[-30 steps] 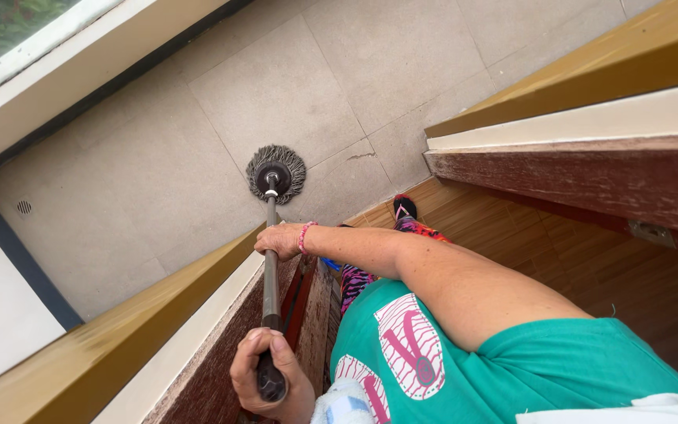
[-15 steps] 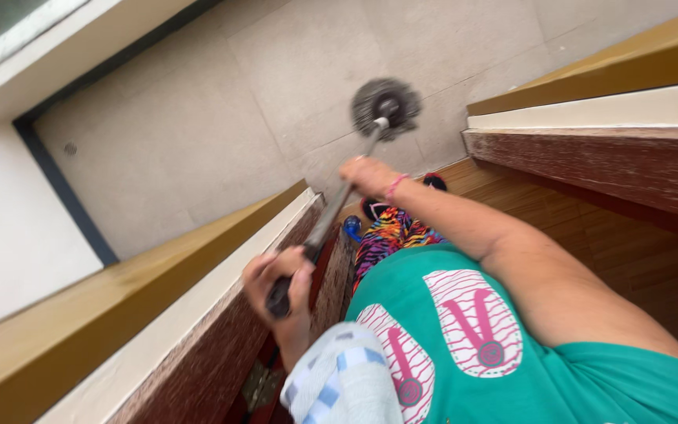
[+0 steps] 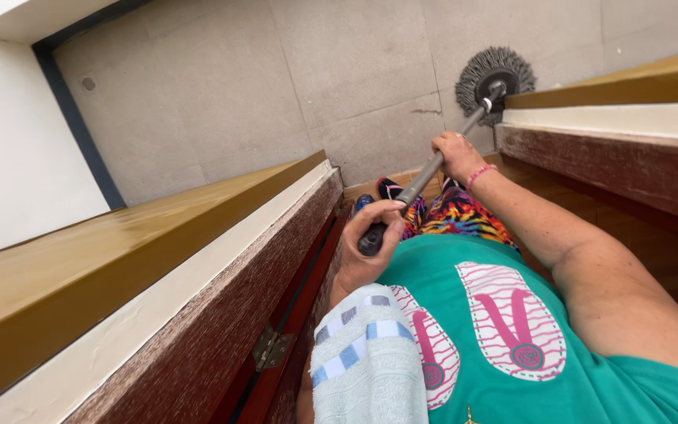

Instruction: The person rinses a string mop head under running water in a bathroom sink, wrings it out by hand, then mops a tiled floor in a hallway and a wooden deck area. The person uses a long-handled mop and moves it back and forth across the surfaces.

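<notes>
We are gripping the mop pole (image 3: 441, 161) with both hands: left hand (image 3: 366, 255) closing its fingers around the pole's near end, right hand (image 3: 458, 155) higher up. The mop head (image 3: 494, 80) is resting on the tiled floor (image 3: 276, 86).

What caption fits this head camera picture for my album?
Both hands, left hand and right hand, grip a mop handle, its round grey mop head on the tiled floor.

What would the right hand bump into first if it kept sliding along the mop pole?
Probably the round grey mop head on the tiled floor. The right hand grips the pole, which runs straight to it, close beside the brown door edge. Depth is hard to judge.
</notes>
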